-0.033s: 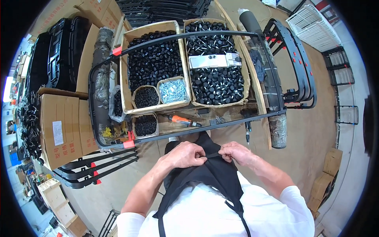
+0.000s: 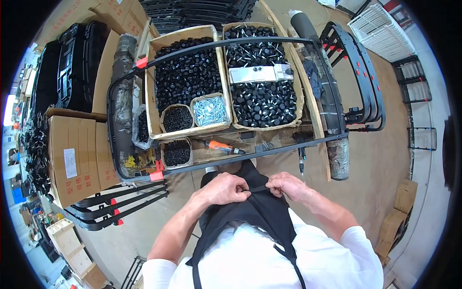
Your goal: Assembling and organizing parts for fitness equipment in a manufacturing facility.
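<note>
Pinching a black strap [image 2: 258, 189] | left hand [image 2: 224, 189], right hand [image 2: 288, 187]: fingers closed on it, both equally near | strap lies between them, long axis crosswise, hand to hand | black apron [image 2: 262, 209] below hands, toward wearer | orange-bodied tool [image 2: 221, 146] beyond left hand

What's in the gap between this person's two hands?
A short dark strip, seemingly part of the black apron, runs from the left hand to the right hand. The head view shows it.
</note>
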Motion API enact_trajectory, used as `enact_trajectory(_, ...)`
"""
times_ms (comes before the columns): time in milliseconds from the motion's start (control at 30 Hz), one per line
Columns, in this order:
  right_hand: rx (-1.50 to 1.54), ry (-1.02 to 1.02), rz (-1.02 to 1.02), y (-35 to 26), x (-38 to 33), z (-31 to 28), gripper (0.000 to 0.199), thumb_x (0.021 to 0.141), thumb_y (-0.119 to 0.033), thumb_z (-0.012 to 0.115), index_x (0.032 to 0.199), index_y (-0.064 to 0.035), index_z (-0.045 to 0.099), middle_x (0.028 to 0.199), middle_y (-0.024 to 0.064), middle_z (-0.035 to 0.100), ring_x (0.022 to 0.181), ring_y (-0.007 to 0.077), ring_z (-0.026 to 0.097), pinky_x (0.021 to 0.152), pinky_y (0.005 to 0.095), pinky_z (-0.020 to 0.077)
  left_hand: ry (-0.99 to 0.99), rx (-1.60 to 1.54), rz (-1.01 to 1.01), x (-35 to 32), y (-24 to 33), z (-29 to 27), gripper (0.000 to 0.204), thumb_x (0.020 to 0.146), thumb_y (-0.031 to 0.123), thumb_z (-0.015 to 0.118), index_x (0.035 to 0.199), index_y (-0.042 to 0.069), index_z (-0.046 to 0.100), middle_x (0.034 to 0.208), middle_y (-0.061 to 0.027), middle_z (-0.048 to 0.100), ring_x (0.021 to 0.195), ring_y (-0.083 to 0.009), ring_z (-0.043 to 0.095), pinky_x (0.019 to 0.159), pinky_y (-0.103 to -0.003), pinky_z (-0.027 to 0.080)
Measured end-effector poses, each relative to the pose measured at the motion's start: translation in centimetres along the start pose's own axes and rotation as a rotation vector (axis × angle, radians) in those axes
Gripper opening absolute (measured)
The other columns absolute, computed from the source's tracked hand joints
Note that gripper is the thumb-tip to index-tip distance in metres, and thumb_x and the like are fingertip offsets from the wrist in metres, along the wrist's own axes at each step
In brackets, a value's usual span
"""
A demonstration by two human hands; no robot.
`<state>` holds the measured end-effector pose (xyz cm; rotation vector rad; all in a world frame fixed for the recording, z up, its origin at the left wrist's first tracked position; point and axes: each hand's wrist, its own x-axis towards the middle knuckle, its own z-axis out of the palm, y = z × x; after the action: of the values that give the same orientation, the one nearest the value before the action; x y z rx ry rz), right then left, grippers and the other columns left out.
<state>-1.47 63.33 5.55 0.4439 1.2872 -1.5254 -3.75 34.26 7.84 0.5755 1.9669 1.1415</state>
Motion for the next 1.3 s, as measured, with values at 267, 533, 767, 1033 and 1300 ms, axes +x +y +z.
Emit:
enact_trajectory(267, -0.268, 0.086, -0.041, -0.3, -2.9, -0.4, 0.023, 0.105, -0.026, 0.063, 0.092, -0.0065, 0.065, 0.082, 0.0010, 0.063, 0.074, 0.0117, 0.058, 0.071, 0.0274, 0.0465, 0.082, -0.303, -0.183, -4.7, -3.0, 0.5, 0.035, 0.103, 0.033, 0.071, 0.121, 0.003, 0.074, 0.106, -0.0063, 0.075, 0.090, -0.0145, 0.068, 0.082, -0.032, 0.056)
enact_trajectory(533, -0.265, 0.398, 0.093, 20.3, -7.8, -7.0, 0.037, 0.100, -0.031, 0.066, 0.121, -0.0009, 0.069, 0.112, 0.0143, 0.075, 0.099, 0.0276, 0.071, 0.091, 0.0395, 0.0565, 0.487, -0.863, -0.889, -24.9, -17.8, 19.4, 0.029, 0.109, 0.024, 0.053, 0.121, 0.002, 0.068, 0.096, -0.0057, 0.074, 0.085, -0.0154, 0.070, 0.077, -0.033, 0.056)
enact_trajectory(767, -0.613, 0.190, 0.002, 22.2, -8.6, -7.1, 0.038, 0.098, -0.030, 0.067, 0.122, -0.0006, 0.070, 0.117, 0.0160, 0.076, 0.100, 0.0325, 0.072, 0.091, 0.0423, 0.0567, 0.414, -0.807, -0.720, -24.8, -5.5, 17.9, 0.033, 0.107, 0.025, 0.055, 0.129, 0.002, 0.066, 0.101, -0.0059, 0.076, 0.087, -0.0187, 0.071, 0.080, -0.036, 0.056)
enact_trajectory(1033, -0.814, 0.013, 0.025, 17.5, -10.2, -7.1, 0.038, 0.097, -0.030, 0.067, 0.122, -0.0011, 0.071, 0.118, 0.0164, 0.076, 0.100, 0.0337, 0.072, 0.092, 0.0429, 0.0566, 0.271, -0.682, -0.729, -25.2, -6.3, 19.0, 0.031, 0.106, 0.024, 0.057, 0.127, 0.004, 0.068, 0.101, -0.0072, 0.077, 0.087, -0.0218, 0.071, 0.080, -0.038, 0.056)
enact_trajectory(1300, -0.984, -0.126, 0.053, 11.9, -12.4, -6.0, 0.038, 0.097, -0.030, 0.066, 0.121, -0.0016, 0.071, 0.119, 0.0168, 0.076, 0.101, 0.0348, 0.072, 0.093, 0.0435, 0.0565, 0.091, -0.530, -0.710, -25.1, -8.4, 19.5, 0.029, 0.105, 0.024, 0.058, 0.125, 0.007, 0.070, 0.102, -0.0085, 0.077, 0.087, -0.0249, 0.071, 0.079, -0.039, 0.056)
